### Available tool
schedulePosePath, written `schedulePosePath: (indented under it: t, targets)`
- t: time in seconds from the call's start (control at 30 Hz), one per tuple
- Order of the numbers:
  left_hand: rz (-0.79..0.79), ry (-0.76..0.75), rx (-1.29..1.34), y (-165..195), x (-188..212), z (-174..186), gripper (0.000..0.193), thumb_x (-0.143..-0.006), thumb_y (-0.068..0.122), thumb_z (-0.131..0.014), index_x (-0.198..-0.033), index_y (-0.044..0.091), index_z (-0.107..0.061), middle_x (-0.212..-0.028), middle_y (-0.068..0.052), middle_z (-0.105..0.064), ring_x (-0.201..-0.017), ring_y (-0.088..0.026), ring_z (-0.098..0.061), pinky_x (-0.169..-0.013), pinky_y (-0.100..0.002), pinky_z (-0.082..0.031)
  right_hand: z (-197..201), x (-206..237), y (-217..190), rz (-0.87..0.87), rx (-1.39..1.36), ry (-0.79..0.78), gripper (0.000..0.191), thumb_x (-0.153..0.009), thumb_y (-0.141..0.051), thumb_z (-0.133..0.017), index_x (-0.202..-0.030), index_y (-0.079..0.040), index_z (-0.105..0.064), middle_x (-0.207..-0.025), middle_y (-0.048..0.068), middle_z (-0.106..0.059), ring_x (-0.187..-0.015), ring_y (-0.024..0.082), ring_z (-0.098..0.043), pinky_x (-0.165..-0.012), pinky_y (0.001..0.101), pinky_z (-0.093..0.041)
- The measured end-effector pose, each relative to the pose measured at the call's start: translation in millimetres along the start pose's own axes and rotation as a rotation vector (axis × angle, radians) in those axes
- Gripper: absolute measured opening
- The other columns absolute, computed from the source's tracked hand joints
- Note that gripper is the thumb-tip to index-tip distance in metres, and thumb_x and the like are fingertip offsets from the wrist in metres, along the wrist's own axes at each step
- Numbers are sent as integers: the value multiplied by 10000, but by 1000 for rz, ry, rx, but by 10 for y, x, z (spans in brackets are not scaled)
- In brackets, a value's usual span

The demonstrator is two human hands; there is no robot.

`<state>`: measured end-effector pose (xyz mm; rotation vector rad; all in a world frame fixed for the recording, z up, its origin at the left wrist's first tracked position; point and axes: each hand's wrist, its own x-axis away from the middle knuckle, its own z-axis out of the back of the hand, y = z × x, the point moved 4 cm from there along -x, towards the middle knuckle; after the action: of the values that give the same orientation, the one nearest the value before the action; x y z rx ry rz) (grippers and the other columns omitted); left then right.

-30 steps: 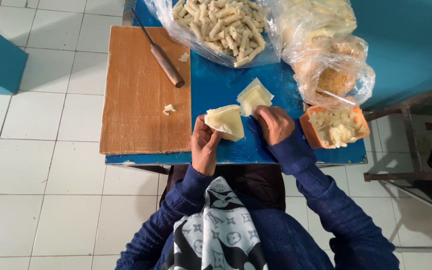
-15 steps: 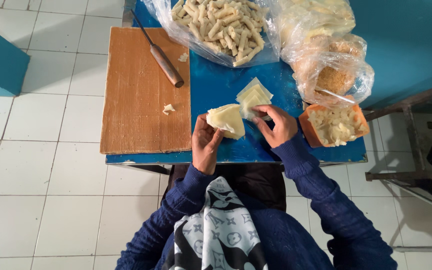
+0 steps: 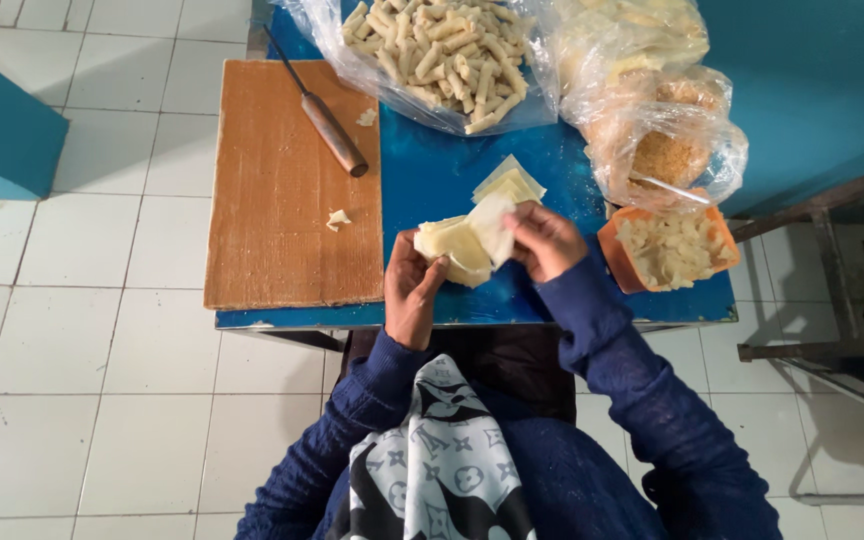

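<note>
My left hand (image 3: pixel 410 292) holds a pale dough wrapper sheet (image 3: pixel 452 247) over the blue table (image 3: pixel 432 175). My right hand (image 3: pixel 545 238) pinches a second thin wrapper (image 3: pixel 493 226) and lays it against the one in my left hand. A small stack of square wrappers (image 3: pixel 509 183) lies on the table just beyond my hands. An orange bowl (image 3: pixel 612 250) of pale filling sits to the right of my right hand.
A wooden cutting board (image 3: pixel 287 190) with a wooden-handled knife (image 3: pixel 332 132) and dough scraps lies to the left. A clear bag of finished rolls (image 3: pixel 437 55) sits at the far edge, with bags of crumbs (image 3: pixel 667 150) on the right. White tiled floor surrounds the table.
My right hand reached to the stack of wrappers, picked up a sheet and brought it back against the wrapper in my left hand. My left hand stayed in place.
</note>
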<state>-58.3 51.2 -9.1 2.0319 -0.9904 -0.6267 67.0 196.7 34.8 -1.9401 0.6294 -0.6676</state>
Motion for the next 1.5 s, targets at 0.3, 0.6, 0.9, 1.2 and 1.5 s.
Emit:
schedulePosePath:
  t: [0.3, 0.6, 0.9, 1.2, 1.5]
  targets:
    - [8, 36, -21, 22, 34, 20, 343, -989, 80, -657, -1289, 63, -491, -1169, -71, -655, -1102, -127, -616, -983, -286, -503, 266, 104, -541, 556, 902, 389, 74, -1062, -100, -708, -1104, -40, -720, -954, 39, -742, -843, 146, -656, -749, 312, -544]
    - [4, 44, -16, 35, 55, 15, 328, -1001, 62, -647, -1292, 53, -494, -1179, -73, -650, -1108, -126, -606, -993, -276, -484, -56, 301, -70, 929, 1501, 206, 137, -897, -18, -755, -1028, -53, -737, -1058, 76, -755, -953, 278, -700, -820, 371, -568]
    - [-1, 38, 4, 41, 54, -6, 327, -1008, 81, -656, -1289, 53, -492, -1186, -73, -652, -1121, -130, -608, -1003, -291, -491, -1, 409, 30, 915, 1492, 168, 182, -900, -43, -770, -1079, -75, -766, -1132, 76, -735, -1010, 273, -708, -859, 373, -574]
    - [3, 17, 2, 46, 32, -48, 324, -993, 61, -673, -1269, 44, -505, -1188, -78, -650, -1117, -128, -621, -992, -290, -513, -344, 621, -418, 825, 1200, 22, 266, -919, -76, -779, -1178, -94, -717, -1184, 68, -717, -1076, 263, -707, -893, 344, -570]
    - [-13, -53, -15, 30, 23, -47, 300, -1009, 42, -689, -1260, 16, -526, -1202, -81, -655, -1117, -128, -623, -988, -273, -501, -320, 295, -35, 502, 935, 67, 94, -953, -133, -751, -1002, -78, -693, -951, 20, -734, -834, 119, -720, -759, 275, -575]
